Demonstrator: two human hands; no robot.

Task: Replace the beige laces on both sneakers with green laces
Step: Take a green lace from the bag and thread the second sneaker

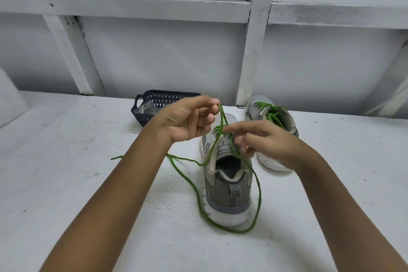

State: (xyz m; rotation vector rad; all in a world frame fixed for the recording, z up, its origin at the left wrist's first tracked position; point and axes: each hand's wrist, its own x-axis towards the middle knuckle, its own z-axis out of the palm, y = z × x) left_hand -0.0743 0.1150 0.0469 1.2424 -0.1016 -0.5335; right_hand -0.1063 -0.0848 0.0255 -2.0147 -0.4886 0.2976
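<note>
A grey sneaker (227, 185) stands in the middle of the white surface, heel towards me. A green lace (194, 192) runs through its upper eyelets and loops loosely round the heel onto the surface. My left hand (187, 119) pinches one strand of this lace and holds it up above the tongue. My right hand (267, 141) hovers over the eyelets with fingers curled at the lace; the exact hold is blurred. A second grey sneaker (271, 121) with a green lace threaded in lies behind on the right.
A dark plastic basket (161, 101) with a clear wrapper inside sits behind my left hand. A white panelled wall (176, 55) with beams rises at the back edge of the surface. A white block (11, 97) stands at far left.
</note>
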